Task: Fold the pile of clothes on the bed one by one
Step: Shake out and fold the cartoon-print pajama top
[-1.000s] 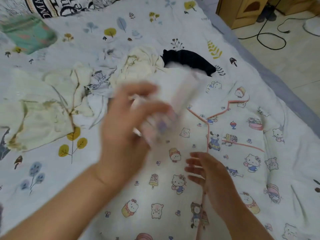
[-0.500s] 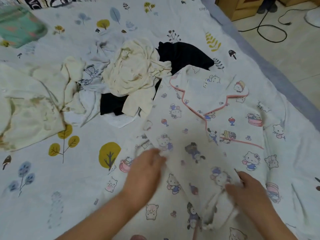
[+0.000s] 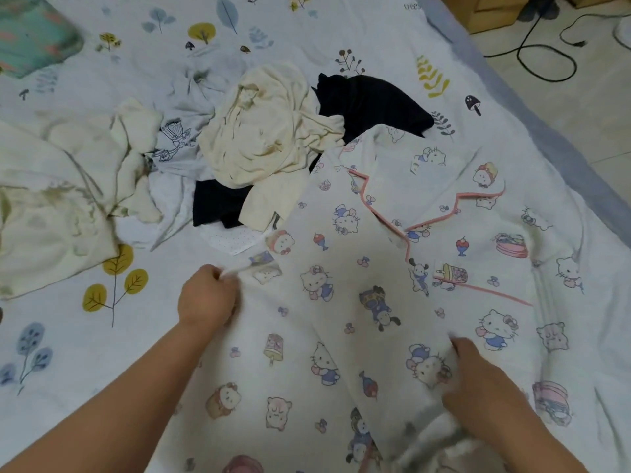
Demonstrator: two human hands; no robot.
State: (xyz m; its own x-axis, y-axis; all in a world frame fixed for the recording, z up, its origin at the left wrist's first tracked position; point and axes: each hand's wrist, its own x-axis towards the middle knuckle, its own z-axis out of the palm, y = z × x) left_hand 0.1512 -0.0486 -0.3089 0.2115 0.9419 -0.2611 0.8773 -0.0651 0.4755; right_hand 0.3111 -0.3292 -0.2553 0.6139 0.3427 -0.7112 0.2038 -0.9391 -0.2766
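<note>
A person's left hand (image 3: 207,295) pinches the edge of a white cartoon-print pajama top (image 3: 368,295) with pink piping, spread flat on the bed sheet (image 3: 68,353). The right hand (image 3: 478,387) grips a folded-over part of the same top (fingers curled into the cloth). Beyond lies the unfolded pile: a cream garment (image 3: 273,131), a black garment (image 3: 372,100), and white pieces (image 3: 177,145).

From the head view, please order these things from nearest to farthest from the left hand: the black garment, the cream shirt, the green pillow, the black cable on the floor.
1. cream shirt, just beyond the left hand
2. black garment, farther, toward the right
3. green pillow, far left corner
4. black cable, off the bed, far right
</note>
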